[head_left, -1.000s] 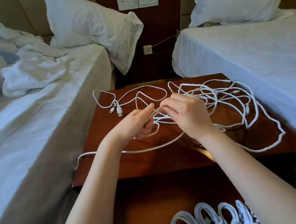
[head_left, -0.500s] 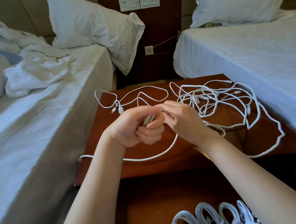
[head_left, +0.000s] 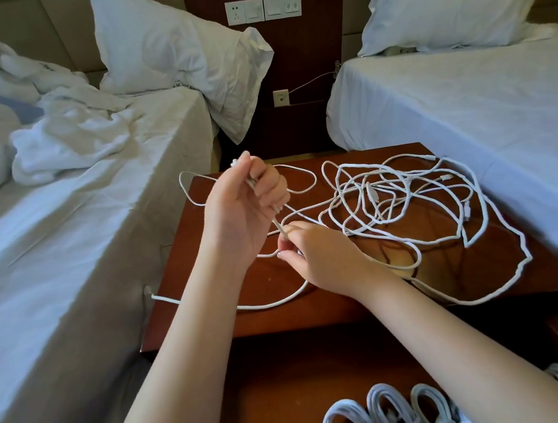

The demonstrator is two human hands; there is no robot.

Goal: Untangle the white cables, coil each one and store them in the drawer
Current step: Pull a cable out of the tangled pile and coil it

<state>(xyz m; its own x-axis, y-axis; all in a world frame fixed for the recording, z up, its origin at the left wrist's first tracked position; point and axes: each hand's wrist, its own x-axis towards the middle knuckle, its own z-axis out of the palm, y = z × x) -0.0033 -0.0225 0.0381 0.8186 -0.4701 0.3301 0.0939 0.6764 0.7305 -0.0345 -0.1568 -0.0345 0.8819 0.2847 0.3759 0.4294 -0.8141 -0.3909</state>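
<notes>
The left hand [head_left: 246,208] grips one white cable [head_left: 277,226] near its end, raised above the left half of the nightstand [head_left: 316,314]. The right hand [head_left: 324,258] pinches the same cable just below. The tangled cables [head_left: 372,198] lie across the right half. The open drawer [head_left: 282,383] holds coiled cables [head_left: 381,410].

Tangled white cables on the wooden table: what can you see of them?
The tangled white cables sprawl in loose, overlapping loops across the glossy brown table, some thin, one thicker, with small plugs showing. One strand is lifted: the left hand grips its end while the right hand pinches it lower down.
</notes>
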